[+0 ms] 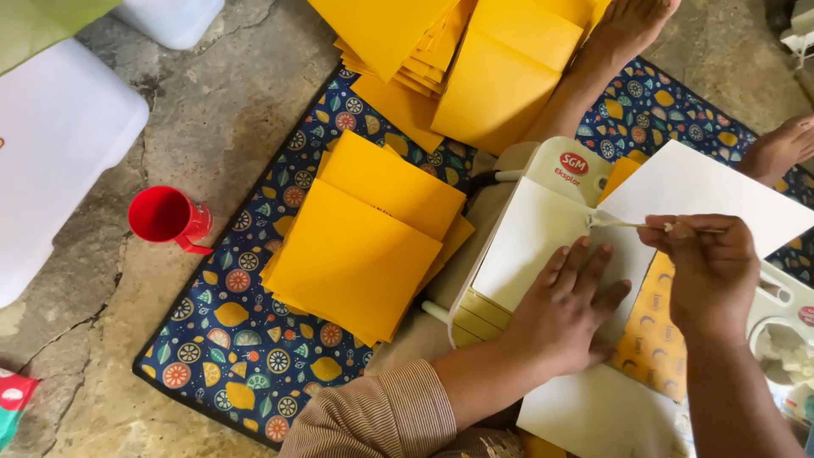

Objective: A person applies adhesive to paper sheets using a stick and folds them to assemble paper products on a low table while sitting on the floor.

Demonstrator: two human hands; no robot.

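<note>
Two hands work on a white paper sheet (543, 237) beside the yellow envelope stack (356, 246): left hand (564, 309) flat, fingers spread, right hand (708, 267) pinched on a thin brush (623, 223).

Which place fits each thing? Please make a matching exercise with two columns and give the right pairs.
Things:
1. red cup
2. left hand
3. right hand
4. yellow envelopes

Places:
A. stacked on the patterned mat
B. pinching a thin brush
C. on the stone floor, left of the mat
D. pressed flat on white paper

Pairs: 1-C, 2-D, 3-B, 4-A
</note>
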